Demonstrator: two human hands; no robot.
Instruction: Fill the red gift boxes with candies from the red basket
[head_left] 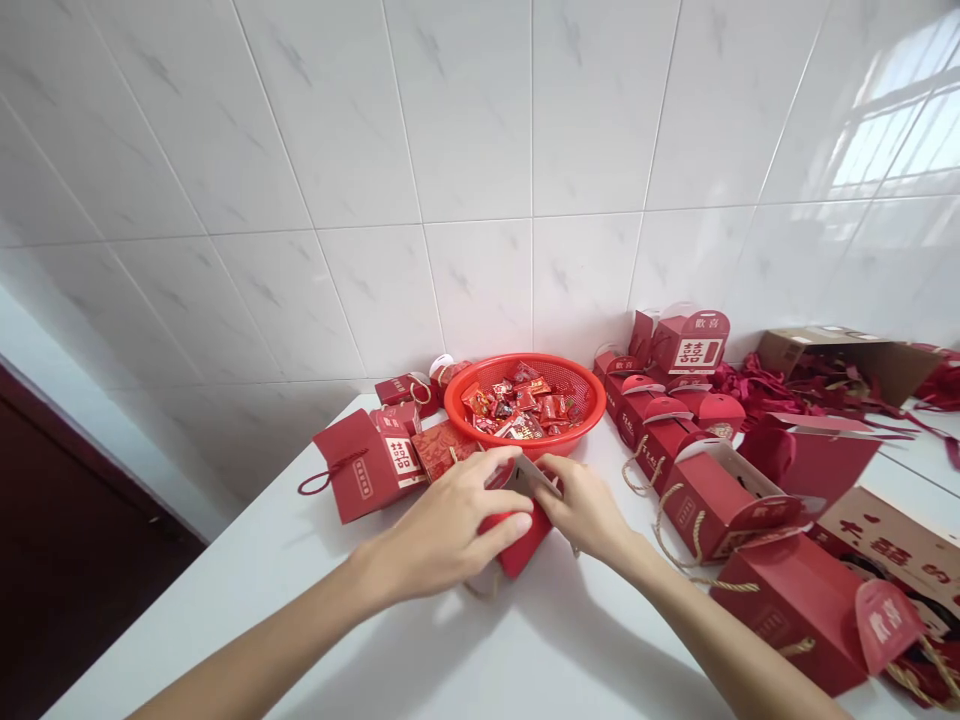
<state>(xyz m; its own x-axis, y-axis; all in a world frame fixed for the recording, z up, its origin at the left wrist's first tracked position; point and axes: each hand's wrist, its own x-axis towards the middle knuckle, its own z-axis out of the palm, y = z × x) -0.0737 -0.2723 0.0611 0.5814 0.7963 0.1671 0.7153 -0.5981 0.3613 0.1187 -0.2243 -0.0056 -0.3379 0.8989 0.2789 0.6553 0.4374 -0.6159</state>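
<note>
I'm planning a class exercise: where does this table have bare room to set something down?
The white table is bare between its left edge and the left forearm, and between that and the right forearm, nearer than the small red box. It is crowded around the red basket and along the right, where red boxes stand close together.

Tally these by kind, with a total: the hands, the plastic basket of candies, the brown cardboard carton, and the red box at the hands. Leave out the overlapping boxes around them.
Hands: 2 (left hand, right hand)
Plastic basket: 1
Brown cardboard carton: 1
Red box at the hands: 1
Total: 5
</note>
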